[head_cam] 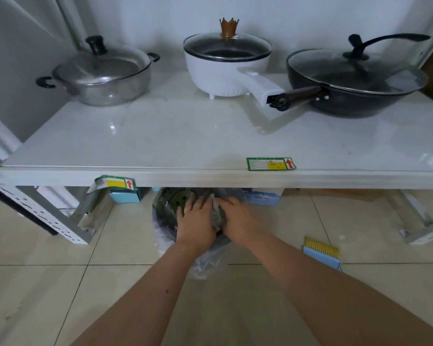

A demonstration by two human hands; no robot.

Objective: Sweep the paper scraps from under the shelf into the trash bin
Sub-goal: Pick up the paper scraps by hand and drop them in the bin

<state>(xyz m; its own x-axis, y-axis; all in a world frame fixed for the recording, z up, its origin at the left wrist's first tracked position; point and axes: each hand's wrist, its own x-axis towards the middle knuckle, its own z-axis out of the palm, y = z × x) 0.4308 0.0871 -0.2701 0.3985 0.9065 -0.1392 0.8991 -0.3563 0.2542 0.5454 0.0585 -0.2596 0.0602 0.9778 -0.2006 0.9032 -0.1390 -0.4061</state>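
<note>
1. Since both forearms come in from the bottom of the frame, the nearest things are the hands: the left hand (195, 221) and the right hand (238, 218) are pressed close together, both closed on a crumpled grey-white wad (216, 213) that looks like paper scraps, right over the trash bin (178, 203).
2. The bin is dark with a clear plastic liner (205, 265) spilling onto the floor tiles (60, 283), and it sits just at the front edge of the shelf, half tucked under it.
3. My guess on progress: late stage. The scraps seem to be getting stuffed in by hand, and I can't spot any loose ones on the visible floor (the dark area under the shelf is mostly hidden, so no promises).
4. The blue brush (321, 253) with yellow bristles lies on the tiles to the right, untouched, a bit apart from the right arm.
5. Further in, blue boxes (125, 197) sit under the shelf beside the bin, and the metal legs (60, 221) flank both sides, so reaching further back looks cramped.
6. Up top, the shelf (185, 136) carries a steel pot (103, 76), a white electric pot (226, 66) and a black wok (355, 81), none in the way.
</note>
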